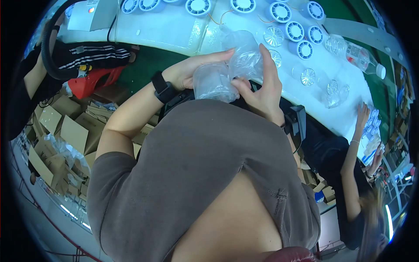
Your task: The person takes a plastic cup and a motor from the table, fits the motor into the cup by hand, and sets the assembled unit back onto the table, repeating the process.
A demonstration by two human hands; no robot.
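Note:
Two clear, crinkled plastic cup-like pieces are between my hands, close to the table's near edge. My left hand [187,70], with a dark watch on its wrist, is closed round the left clear plastic cup [211,83]. The other clear plastic cup [246,59] leans up and away, its side against the fingers and thumb of my right hand [268,89]. The two pieces touch or overlap in the middle; whether they are joined, I cannot tell. Beyond them, several round pale-blue parts with vented tops [294,31] stand on the white table [174,37].
Clear ribbed plastic pieces [308,77] lie right of my hands. Farther right is a clear bottle with a white cap [366,63]. A white box-shaped device [91,16] stands far left. Cardboard boxes [74,131] and a red plastic stool [94,81] are lower left. People sit on both sides.

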